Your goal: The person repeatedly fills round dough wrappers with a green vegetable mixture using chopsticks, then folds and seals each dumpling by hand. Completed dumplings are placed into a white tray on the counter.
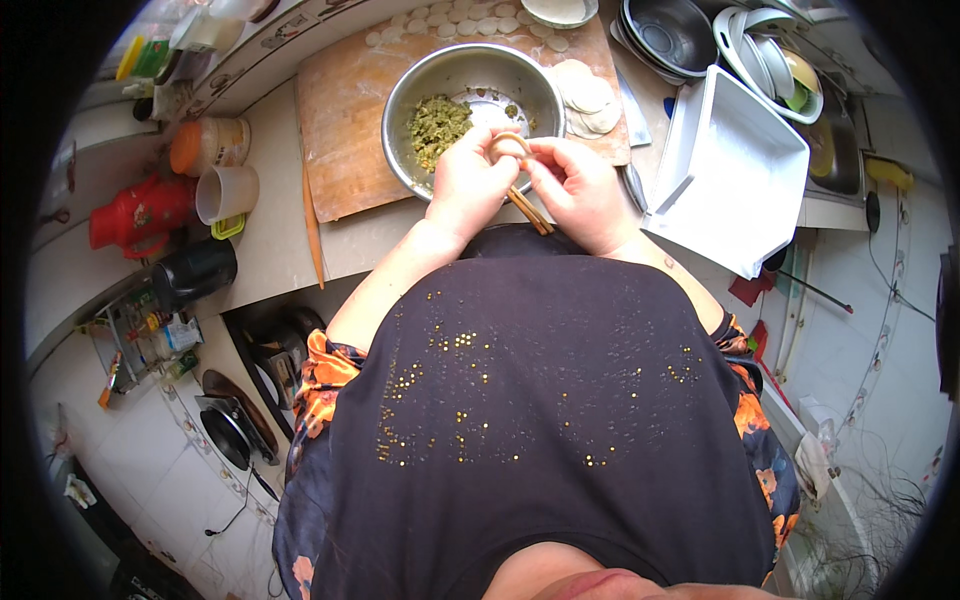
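Between my left hand (474, 174) and my right hand (581, 191) is a folded dumpling (509, 145), its edge pinched by the fingers of both. The hands are over the near rim of a steel mixing bowl (555, 97), where green minced filling (440, 127) lies on the left side. A pair of wooden chopsticks (531, 213) sticks out below the hands; how they are held is partly hidden. Overlapping round dough wrappers (591, 101) lie to the right of the bowl on a floured wooden board (341, 142).
More small dough rounds (466, 28) and a bowl of flour (559, 10) are at the board's far side. A cleaver (634, 112) lies by its right edge, a thin rolling pin (311, 225) at its left. White plastic trays (739, 180) stand at right, a red thermos (142, 217) at left.
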Action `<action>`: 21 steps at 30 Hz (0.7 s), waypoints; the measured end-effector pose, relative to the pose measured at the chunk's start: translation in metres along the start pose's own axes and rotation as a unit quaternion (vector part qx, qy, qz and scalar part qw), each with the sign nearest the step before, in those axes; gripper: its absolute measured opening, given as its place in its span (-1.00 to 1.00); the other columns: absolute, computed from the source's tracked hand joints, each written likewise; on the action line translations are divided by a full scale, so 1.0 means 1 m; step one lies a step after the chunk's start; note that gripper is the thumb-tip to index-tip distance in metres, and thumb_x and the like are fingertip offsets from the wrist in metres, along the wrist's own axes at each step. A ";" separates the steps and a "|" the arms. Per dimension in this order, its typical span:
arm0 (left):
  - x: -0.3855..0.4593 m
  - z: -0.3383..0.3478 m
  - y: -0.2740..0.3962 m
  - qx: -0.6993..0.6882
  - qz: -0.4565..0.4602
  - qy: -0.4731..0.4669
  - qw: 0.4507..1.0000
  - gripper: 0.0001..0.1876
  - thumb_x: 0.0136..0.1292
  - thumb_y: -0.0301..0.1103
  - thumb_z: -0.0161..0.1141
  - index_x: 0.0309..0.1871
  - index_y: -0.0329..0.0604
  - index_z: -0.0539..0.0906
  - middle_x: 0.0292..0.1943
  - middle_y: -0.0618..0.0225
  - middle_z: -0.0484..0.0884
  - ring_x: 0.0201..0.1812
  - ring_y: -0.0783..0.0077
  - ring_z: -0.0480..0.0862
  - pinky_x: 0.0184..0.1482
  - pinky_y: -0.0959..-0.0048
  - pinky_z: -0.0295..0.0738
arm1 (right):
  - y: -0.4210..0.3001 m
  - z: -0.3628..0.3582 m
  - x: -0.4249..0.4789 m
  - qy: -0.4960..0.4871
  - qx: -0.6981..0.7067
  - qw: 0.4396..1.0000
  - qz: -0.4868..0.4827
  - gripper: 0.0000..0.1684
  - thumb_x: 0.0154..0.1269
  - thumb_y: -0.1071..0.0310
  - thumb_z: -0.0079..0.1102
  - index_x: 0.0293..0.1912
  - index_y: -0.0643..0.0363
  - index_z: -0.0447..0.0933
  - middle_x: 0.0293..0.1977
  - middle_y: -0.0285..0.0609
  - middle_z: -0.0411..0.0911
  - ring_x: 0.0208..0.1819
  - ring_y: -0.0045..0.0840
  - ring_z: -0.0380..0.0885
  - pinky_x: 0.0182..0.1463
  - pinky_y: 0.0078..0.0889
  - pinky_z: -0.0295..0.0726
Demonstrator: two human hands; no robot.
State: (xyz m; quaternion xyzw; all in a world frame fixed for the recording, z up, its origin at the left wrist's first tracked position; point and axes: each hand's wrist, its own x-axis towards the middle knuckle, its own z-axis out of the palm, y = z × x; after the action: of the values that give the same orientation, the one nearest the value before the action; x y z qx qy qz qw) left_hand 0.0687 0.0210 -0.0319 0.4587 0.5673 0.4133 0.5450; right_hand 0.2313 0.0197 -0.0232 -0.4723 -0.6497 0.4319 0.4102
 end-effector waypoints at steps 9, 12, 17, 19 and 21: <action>0.006 0.021 0.009 0.305 0.162 -0.015 0.938 -0.51 0.21 -0.56 0.11 0.26 -0.27 0.54 0.01 0.02 0.66 0.03 0.28 0.68 0.10 0.42 0.54 | 0.016 -0.002 0.004 0.051 -0.101 0.990 -0.088 -0.46 0.19 0.40 0.24 0.19 0.22 0.43 -0.25 0.06 0.61 -0.18 -0.12 0.63 -0.08 -0.19 0.64; 0.002 0.020 -0.008 0.297 0.149 -0.107 0.937 -0.22 0.18 -0.62 0.06 0.52 -0.28 0.11 0.26 -0.10 0.45 0.23 0.12 0.56 0.29 0.35 0.40 | 0.026 0.002 0.003 0.112 -0.057 0.988 -0.085 -0.71 0.18 0.47 0.15 -0.07 0.24 0.57 -0.27 0.08 0.62 -0.20 -0.04 0.62 -0.11 -0.13 0.62; -0.014 0.037 0.019 0.293 0.203 -0.216 0.909 -0.02 0.11 -0.68 0.08 0.59 -0.17 -0.16 0.58 -0.01 -0.26 0.60 0.12 -0.21 0.52 0.19 0.00 | 0.044 -0.017 0.000 0.077 0.178 0.979 0.068 -0.62 0.15 0.59 0.06 0.00 0.25 0.59 -0.34 -0.12 0.67 -0.27 -0.44 0.65 -0.17 -0.38 0.61; -0.013 0.037 0.027 0.237 0.181 -0.236 0.925 -0.02 0.10 -0.68 0.10 0.59 -0.13 -0.12 0.60 0.10 -0.33 0.61 0.16 -0.29 0.54 0.15 -0.04 | 0.065 -0.050 0.002 0.183 0.166 0.968 -0.030 -0.61 0.08 0.62 0.13 -0.04 0.24 0.61 -0.13 -0.16 0.61 -0.10 -0.52 0.57 0.00 -0.45 0.57; -0.015 0.033 0.030 0.204 0.149 -0.228 0.940 -0.10 0.09 -0.66 0.10 0.56 -0.19 0.02 0.58 0.02 -0.18 0.61 0.12 -0.17 0.53 0.20 -0.01 | 0.084 -0.104 0.000 0.302 -0.103 0.942 -0.106 -0.56 -0.01 0.63 0.22 -0.05 0.20 0.64 -0.09 -0.11 0.56 0.01 -0.38 0.55 0.11 -0.39 0.54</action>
State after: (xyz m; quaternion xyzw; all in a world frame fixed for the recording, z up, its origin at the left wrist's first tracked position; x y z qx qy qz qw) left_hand 0.1034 0.0127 -0.0011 0.7213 0.4247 0.2498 0.4868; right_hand 0.3508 0.0526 -0.0726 -0.5485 -0.5825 0.1540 0.5797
